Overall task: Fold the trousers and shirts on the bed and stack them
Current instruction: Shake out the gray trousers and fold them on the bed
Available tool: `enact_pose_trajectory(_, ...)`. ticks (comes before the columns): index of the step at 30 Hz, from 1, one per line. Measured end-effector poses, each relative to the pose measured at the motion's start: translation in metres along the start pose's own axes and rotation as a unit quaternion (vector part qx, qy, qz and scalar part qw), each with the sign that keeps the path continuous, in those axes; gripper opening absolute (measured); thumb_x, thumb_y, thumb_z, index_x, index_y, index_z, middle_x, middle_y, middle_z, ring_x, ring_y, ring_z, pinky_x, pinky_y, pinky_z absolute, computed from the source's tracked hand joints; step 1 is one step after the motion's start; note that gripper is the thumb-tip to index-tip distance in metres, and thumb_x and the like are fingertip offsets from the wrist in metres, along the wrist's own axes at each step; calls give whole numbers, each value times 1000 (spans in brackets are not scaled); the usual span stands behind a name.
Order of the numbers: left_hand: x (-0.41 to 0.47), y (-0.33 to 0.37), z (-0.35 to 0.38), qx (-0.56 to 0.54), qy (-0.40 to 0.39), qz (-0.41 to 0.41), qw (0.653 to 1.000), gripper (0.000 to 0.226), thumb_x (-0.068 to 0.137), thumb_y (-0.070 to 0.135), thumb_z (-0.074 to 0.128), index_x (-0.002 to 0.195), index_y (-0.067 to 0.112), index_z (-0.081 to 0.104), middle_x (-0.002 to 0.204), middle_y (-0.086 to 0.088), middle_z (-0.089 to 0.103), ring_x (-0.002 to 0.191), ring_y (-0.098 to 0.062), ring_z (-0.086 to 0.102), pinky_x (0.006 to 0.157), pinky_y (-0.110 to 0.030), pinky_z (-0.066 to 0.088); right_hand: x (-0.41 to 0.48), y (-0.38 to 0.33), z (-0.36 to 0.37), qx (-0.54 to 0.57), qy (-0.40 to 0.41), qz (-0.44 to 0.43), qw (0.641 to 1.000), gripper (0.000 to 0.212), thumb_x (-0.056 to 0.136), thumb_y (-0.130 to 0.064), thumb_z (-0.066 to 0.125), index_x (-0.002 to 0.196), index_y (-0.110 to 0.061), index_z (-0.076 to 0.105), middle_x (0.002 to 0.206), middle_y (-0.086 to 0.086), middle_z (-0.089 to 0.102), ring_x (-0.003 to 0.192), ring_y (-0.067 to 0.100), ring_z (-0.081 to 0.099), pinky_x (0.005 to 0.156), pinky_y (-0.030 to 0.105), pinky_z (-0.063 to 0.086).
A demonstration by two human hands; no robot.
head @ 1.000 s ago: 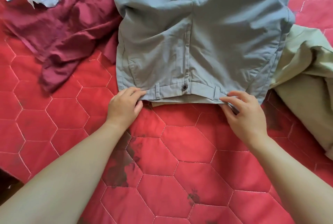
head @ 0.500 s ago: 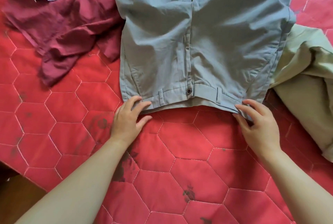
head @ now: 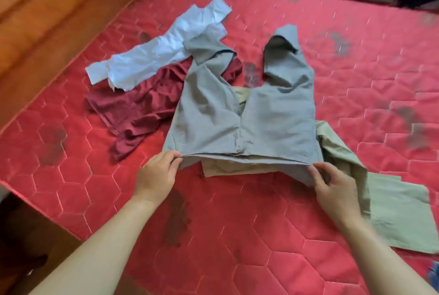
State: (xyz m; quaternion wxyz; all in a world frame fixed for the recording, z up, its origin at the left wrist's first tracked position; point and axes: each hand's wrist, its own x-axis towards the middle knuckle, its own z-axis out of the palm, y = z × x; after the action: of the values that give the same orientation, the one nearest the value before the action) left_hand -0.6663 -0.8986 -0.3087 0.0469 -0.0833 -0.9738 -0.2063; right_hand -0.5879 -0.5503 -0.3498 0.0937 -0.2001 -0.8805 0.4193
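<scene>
Grey trousers [head: 247, 116] lie mid-bed toward the near edge, over a khaki garment [head: 394, 209]. Left hand [head: 155, 178] and right hand [head: 336, 190] each pinch a waistband corner, lifted slightly. Fabric looks light, limp and creasing; the waistband corners seem the firmest hold.

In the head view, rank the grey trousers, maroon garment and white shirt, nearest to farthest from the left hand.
1. grey trousers: waistband corner pinched by the left hand.
2. maroon garment: just beyond, slightly left.
3. white shirt: farthest back, upper left.
</scene>
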Motion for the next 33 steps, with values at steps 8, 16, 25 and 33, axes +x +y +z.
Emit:
enact_pose_trajectory(8, -18, 119, -220, -82, 39, -23, 996, 10, 89, 21, 59, 88, 23, 69, 81, 6, 70, 79, -18, 65, 62, -26, 38, -28, -197, -177, 53, 21, -54, 997, 25, 80, -13, 69, 62, -30, 64, 60, -13, 65, 62, 6, 60, 58, 15, 39)
enact_pose_trajectory(16, -35, 207, -276, -246, 87, -40, 965, 11, 87, 24, 63, 83, 32, 69, 78, 18, 68, 73, 5, 60, 65, -10, 40, -79, -325, -167, 163, -22, -55, 985, 23, 81, -21, 67, 61, -33, 67, 58, -14, 66, 54, -3, 58, 56, 15, 44)
enact_pose_trajectory(25, 14, 192, -253, -473, -88, -70, 874, 12, 85, 21, 67, 97, 22, 67, 90, 4, 73, 89, -10, 68, 82, -28, 52, -69, -367, -87, 318, -78, 60, 943, 26, 91, -7, 56, 77, -19, 75, 72, 1, 72, 60, 9, 63, 56, 22, 47)
enact_pose_trajectory(33, 96, 159, -298, -502, -180, 72, 843, 23, 81, -2, 66, 87, 19, 75, 82, -6, 73, 74, -15, 67, 64, -26, 54, -22, -404, -120, 187, 142, -80, 969, 37, 72, 2, 71, 88, -32, 71, 98, -5, 66, 83, 14, 65, 68, 23, 53)
